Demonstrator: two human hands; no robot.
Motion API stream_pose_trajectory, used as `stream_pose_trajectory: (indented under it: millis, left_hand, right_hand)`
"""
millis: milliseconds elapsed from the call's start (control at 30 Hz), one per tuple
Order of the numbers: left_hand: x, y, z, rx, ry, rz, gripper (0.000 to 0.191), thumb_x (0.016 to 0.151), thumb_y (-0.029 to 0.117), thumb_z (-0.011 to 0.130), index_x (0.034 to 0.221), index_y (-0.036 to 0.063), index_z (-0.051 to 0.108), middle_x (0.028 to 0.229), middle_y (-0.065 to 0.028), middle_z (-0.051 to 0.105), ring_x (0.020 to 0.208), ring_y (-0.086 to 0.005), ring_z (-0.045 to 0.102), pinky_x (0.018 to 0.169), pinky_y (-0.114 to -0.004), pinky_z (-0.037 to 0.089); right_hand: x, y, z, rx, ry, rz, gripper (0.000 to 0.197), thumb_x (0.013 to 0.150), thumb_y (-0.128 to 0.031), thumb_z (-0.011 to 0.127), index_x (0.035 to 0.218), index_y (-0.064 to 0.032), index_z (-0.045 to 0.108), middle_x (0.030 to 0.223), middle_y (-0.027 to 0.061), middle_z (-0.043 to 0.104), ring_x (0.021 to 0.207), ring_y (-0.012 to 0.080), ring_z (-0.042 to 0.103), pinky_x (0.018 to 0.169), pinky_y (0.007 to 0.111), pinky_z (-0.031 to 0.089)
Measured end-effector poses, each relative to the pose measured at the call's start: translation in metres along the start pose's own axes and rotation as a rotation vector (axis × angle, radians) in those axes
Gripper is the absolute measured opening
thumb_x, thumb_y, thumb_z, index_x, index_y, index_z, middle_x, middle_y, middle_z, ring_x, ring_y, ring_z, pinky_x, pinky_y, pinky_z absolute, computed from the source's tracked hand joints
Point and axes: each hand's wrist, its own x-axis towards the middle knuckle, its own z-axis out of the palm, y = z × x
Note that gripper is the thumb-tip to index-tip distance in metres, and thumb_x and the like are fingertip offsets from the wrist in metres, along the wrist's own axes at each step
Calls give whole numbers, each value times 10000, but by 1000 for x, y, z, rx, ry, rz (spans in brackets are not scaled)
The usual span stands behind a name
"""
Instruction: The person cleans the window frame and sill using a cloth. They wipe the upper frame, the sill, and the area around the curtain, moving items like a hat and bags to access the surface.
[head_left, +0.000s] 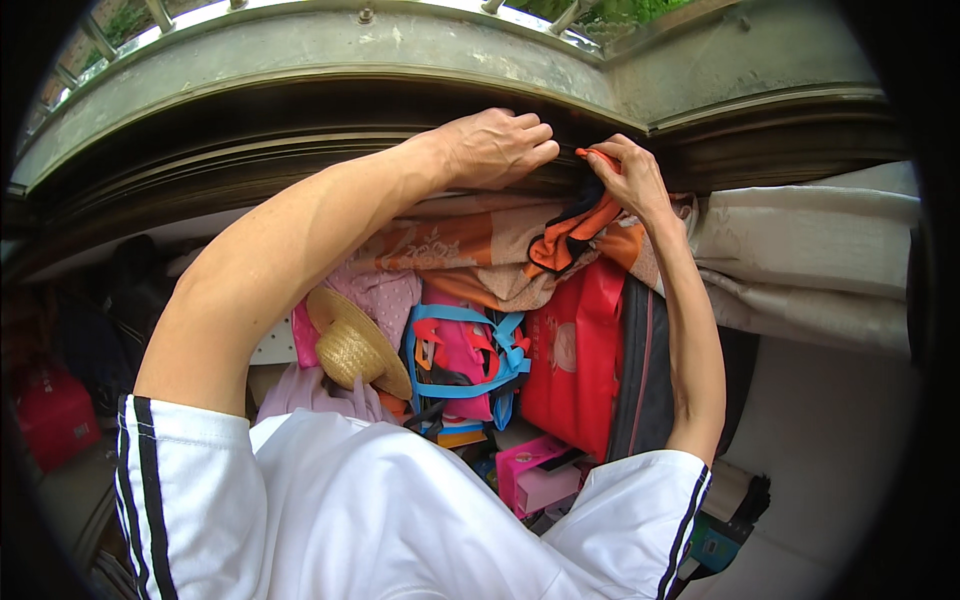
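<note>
My right hand (634, 176) pinches an orange cloth with black edging (562, 244) near the corner of the dark window frame (300, 112). A small orange tip pokes out between its thumb and fingers, and the rest of the cloth hangs down over a patterned orange and beige curtain (450, 238). To its left, my left hand (499, 146) rests against the frame's track with curled fingers. Its fingertips and palm are hidden, so whether it grips anything does not show.
Below the curtain sit a straw hat (349, 349), a blue-handled bag (457, 390), a red bag (570, 352) and a dark case (641, 367). A pink box (529, 469) lies lower down. A pale curtain (802, 255) is bunched at right. Beyond the ledge (420, 49) stand metal bars.
</note>
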Motion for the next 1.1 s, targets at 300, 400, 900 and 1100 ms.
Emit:
stream_pose_trajectory:
  millis: [300, 400, 900, 1100]
  left_hand:
    - [3, -1, -1, 34, -24, 20, 120, 844, 146, 537, 911, 46, 535, 852, -77, 551, 832, -216, 591, 675, -322, 527]
    - [0, -1, -1, 23, -32, 5, 130, 799, 118, 575, 889, 49, 512, 855, -75, 538, 833, -219, 580, 684, -329, 523]
    - [3, 5, -5, 15, -62, -17, 151, 780, 94, 590, 895, 42, 507, 861, -74, 533, 851, -220, 580, 707, -331, 521]
    - [4, 3, -6, 30, -12, -5, 118, 797, 115, 567, 874, 54, 503, 832, -80, 523, 826, -231, 583, 691, -329, 519]
  right_hand:
    - [-5, 71, -3, -343, -26, 219, 156, 809, -134, 629, 873, -51, 745, 913, 192, 674, 872, 384, 654, 779, 448, 526]
    - [-3, 69, 0, -337, 1, 144, 153, 790, -108, 629, 872, -41, 740, 900, 180, 670, 860, 382, 651, 772, 445, 525]
    - [-15, 61, 0, -545, -98, 123, 68, 738, -54, 687, 803, -39, 673, 971, 153, 632, 843, 381, 653, 701, 473, 539]
    - [10, 51, 5, -582, -126, 205, 148, 673, -79, 686, 791, -5, 639, 848, 215, 662, 848, 393, 660, 726, 464, 555]
